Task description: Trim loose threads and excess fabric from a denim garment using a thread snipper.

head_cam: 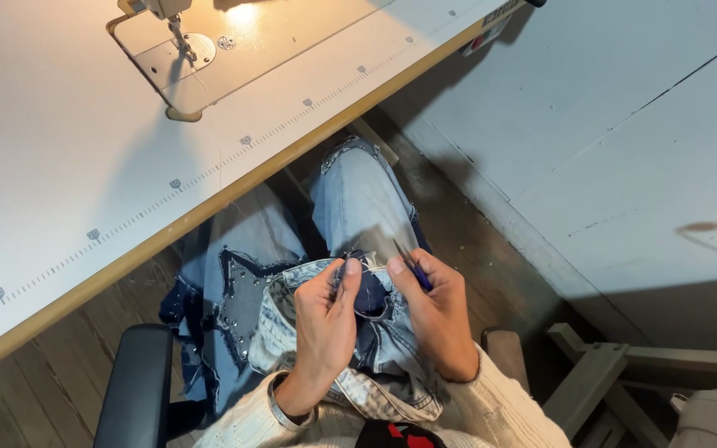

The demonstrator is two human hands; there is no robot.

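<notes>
Left hand (325, 319) pinches the denim garment (375, 332) beside right hand (433, 311) gripping small blue-handled snips (412, 267)

The person wears a cream cable-knit sweater (499, 411) with long sleeves, light-washed blue jeans (358, 199), and a silver bangle (280, 412) round the left wrist; both hands are bare.

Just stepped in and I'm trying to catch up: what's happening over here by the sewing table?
A seated person works on a pale blue denim garment with a dark star patch spread across their lap. The left hand pinches the fabric near a frayed spot, while the right hand holds a small dark blue-handled tool, tip at that spot. The white sewing machine table ahead has nothing under its needle.
</notes>
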